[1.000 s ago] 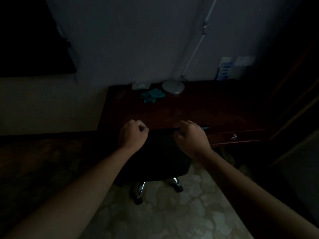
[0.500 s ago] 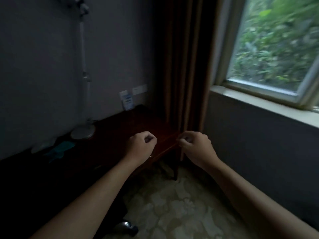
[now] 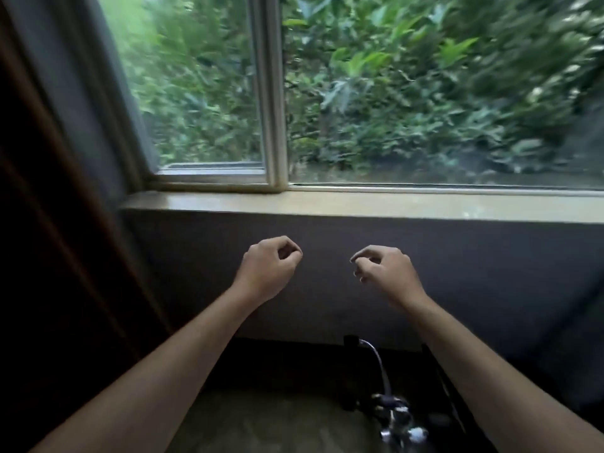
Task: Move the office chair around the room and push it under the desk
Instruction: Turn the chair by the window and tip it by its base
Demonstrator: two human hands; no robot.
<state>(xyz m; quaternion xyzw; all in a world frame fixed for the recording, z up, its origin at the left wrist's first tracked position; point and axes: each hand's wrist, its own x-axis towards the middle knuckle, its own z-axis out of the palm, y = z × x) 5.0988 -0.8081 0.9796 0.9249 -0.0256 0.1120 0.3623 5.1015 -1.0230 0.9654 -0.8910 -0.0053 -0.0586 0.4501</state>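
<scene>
Your left hand [image 3: 269, 269] and right hand [image 3: 385, 273], fingers curled on nothing visible, are raised side by side before the grey wall [image 3: 327, 289] under the windowsill [image 3: 359, 204], the office chair's chrome base [image 3: 392, 413] low between your forearms, curtain [image 3: 49, 223] at left.

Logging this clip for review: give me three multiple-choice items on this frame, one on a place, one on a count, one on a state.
1. Where is the curtain?
A. left of the window
B. right of the window
C. on the floor

2. How many hands show?
A. none
B. one
C. two

3. What does the left hand hold?
A. a cup
B. nothing
C. a phone

Answers:
1 A, it hangs left of the window.
2 C, the left hand and right hand are both raised.
3 B, its fingers curl on air.
</scene>
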